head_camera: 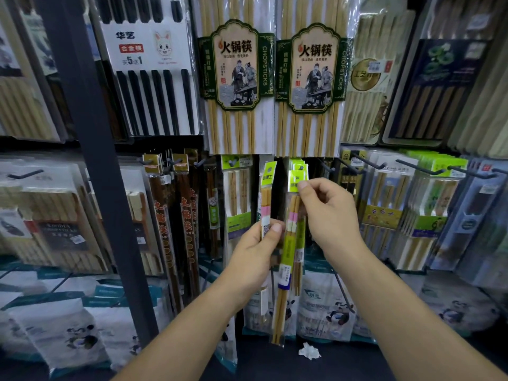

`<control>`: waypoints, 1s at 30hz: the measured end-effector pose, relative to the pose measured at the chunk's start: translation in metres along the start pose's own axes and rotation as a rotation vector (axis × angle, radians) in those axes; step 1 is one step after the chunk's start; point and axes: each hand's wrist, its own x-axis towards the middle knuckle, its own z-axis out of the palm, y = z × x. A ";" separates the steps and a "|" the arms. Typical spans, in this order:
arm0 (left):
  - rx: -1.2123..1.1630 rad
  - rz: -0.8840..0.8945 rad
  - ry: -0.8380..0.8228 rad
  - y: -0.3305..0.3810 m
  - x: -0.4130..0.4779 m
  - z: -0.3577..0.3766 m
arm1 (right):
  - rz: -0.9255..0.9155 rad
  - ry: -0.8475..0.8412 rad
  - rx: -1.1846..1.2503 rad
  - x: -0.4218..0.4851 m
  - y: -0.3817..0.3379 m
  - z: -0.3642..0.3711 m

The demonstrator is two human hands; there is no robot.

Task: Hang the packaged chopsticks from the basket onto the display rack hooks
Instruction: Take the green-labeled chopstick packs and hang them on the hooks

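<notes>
at rack (pixel 92 149), pack (pixel 289 257) seemingly in right hand (pixel 330 213)

Both thin ones, the left pack (pixel 266 199) and the right pack (pixel 288 259), are clear glossy plastic sleeves over pale, bare-looking wood, with lime paper tops. The big packs (pixel 236 127) up top have the same shiny, crinkly film. The black chopsticks (pixel 154 103) look smooth and slick on white card. The hooks (pixel 417 166) and post (pixel 92 133) are dark matt metal. There's crumpled paper (pixel 309 351) down below.
</notes>
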 end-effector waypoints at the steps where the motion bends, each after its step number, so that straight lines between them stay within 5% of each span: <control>1: 0.051 0.000 0.030 0.000 0.001 -0.001 | -0.003 0.011 -0.004 0.003 -0.002 -0.001; 12: -0.047 -0.114 0.028 -0.001 0.003 -0.005 | 0.105 0.114 0.004 0.024 -0.001 0.000; 30: 0.052 0.001 0.053 0.002 0.006 -0.005 | 0.082 0.204 -0.044 0.015 0.011 -0.003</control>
